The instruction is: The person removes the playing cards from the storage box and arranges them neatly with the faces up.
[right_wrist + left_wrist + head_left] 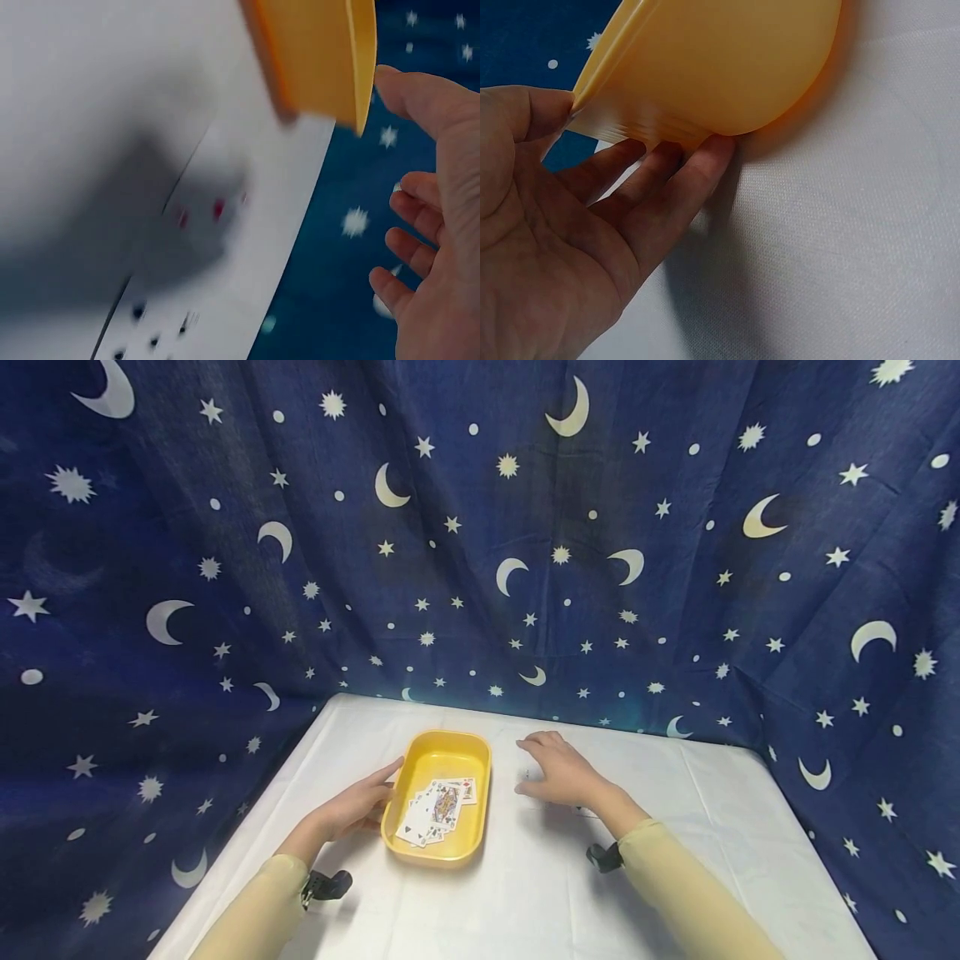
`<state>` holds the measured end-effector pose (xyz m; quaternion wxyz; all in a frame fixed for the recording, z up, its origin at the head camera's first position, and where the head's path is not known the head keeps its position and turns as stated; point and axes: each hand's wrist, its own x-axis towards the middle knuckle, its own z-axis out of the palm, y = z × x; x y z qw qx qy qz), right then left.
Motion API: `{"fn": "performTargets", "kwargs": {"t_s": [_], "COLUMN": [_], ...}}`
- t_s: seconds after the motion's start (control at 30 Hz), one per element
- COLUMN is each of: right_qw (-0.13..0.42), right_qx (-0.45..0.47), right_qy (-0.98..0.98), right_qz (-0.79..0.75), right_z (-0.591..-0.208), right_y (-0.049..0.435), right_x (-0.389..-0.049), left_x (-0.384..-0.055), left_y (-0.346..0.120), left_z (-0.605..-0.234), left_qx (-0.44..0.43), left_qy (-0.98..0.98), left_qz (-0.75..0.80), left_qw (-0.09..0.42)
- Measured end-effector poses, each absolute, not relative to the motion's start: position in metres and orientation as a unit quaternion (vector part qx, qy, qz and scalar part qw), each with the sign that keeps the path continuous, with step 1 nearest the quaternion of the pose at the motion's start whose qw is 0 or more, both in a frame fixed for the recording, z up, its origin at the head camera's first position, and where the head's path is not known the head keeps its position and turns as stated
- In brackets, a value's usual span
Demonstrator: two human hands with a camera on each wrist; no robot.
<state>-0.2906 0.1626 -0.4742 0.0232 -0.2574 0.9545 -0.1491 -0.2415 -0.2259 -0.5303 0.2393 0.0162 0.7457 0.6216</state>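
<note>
On the left, my left hand (356,806) holds the side of a yellow tray (478,827). Its thumb lies at the tray's rim in the left wrist view, and the other fingers touch the wall lower down, near the base. Several playing cards (431,814) lie fanned in the tray, faces up, with a picture card on top. Across from it, my right hand (566,774) hovers over the table with fingers apart and slightly bent, holding nothing. Beneath it are playing cards (154,341) with black and red pips, mostly hidden by the hand in the head view.
A white cloth (517,910) covers the table. Behind it and along both sides hangs a dark blue curtain (465,560) printed with moons and stars. A small black device (327,887) is strapped to the left wrist, another (603,857) to the right.
</note>
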Motion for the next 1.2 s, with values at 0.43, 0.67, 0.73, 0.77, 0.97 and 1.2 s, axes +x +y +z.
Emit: {"fn": "performTargets", "kwargs": {"t_s": [0.43,0.67,0.73,0.77,0.97,1.2], "right_qw": [0.038,0.049,0.052,0.055,0.085,0.090], "right_qx": [-0.356,-0.380,-0.384,-0.383,-0.353,-0.340], "right_qy": [0.927,0.923,0.921,0.922,0.931,0.935], "right_qz": [-0.109,-0.045,-0.029,-0.020,0.011,0.040], "right_z": [-0.480,-0.491,-0.492,-0.492,-0.494,-0.501], "right_y": [0.082,0.056,0.051,0.048,0.037,0.030], "right_x": [-0.276,-0.279,-0.281,-0.282,-0.283,-0.283], "left_x": [-0.242,-0.243,-0.243,-0.243,-0.244,-0.243], "left_y": [-0.226,-0.227,-0.227,-0.226,-0.226,-0.227], "left_z": [-0.532,-0.532,-0.532,-0.532,-0.532,-0.532], "left_qx": [0.012,0.019,0.017,0.015,0.012,0.017], "left_qy": [0.747,0.742,0.743,0.744,0.743,0.737], "left_qz": [0.621,0.625,0.625,0.625,0.626,0.633], "left_qw": [0.238,0.241,0.239,0.237,0.235,0.238]}}
